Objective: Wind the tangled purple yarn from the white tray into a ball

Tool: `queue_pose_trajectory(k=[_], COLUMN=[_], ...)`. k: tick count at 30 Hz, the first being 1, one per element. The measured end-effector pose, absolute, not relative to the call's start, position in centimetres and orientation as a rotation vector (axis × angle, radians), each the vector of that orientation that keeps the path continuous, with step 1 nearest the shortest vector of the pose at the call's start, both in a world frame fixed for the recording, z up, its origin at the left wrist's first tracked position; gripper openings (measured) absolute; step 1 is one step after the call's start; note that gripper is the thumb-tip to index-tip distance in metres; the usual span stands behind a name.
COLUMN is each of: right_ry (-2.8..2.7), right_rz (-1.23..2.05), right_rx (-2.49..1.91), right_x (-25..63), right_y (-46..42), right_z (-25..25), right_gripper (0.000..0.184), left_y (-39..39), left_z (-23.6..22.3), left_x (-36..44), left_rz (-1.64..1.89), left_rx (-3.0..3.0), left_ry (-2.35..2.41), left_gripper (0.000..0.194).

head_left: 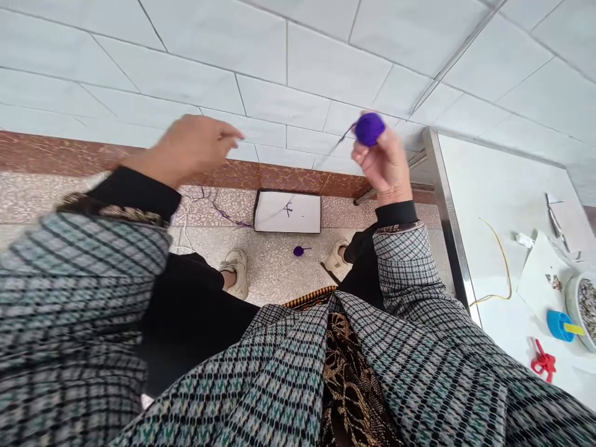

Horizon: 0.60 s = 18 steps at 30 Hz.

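A small purple ball of yarn [369, 129] is gripped in the raised fingers of my right hand [384, 161]. From its left side a dark strand hangs loose and runs down toward the box, faint with blur. My left hand [190, 148] is lifted across from it, at a distance from the ball. Its fingers point right and are smeared by motion, so I cannot see whether anything is between them. Below, a shallow white box [287, 212] with dark edges rests on the floor, with a bit of purple yarn [288, 208] in it.
A smaller purple yarn ball [298, 251] lies between my shoes on the speckled floor. Loose purple yarn [223, 214] trails left of the box, near a white cord [185, 217]. At right, a white table [493, 205] bears a yellow cord, a blue cup and a red object.
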State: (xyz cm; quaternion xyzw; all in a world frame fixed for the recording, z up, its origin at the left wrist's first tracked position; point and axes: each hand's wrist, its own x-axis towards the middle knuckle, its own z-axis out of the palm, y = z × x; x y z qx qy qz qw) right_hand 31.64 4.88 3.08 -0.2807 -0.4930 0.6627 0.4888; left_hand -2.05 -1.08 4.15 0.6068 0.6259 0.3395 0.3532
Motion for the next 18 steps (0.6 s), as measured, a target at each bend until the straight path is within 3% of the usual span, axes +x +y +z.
queue_pose_trajectory(k=[4, 6, 11, 18], right_ry=[-1.314, -1.262, -1.032, -0.706], right_rz=[1.902, 1.989, 2.024, 1.921], right_rx=[-0.746, -0.748, -0.739, -0.899], right_x=[27.6, 26.3, 25.0, 24.0], right_y=[3.5, 3.3, 3.6, 4.2], right_z=[2.2, 1.9, 1.2, 2.4], right_gripper=[0.064, 0.066, 0.063, 0.039], left_y=[-0.6, -0.7, -1.2, -1.9], left_z=[2.1, 1.0, -1.9, -2.5], left_x=[3.3, 5.1, 5.5, 2.9], left_rz=[1.041, 1.068, 1.14, 1.273], left_rx=[1.425, 1.374, 1.205, 1.333], left_ry=[1.226, 1.065, 1.045, 1.483], left_gripper=[0.055, 0.06, 0.045, 0.008])
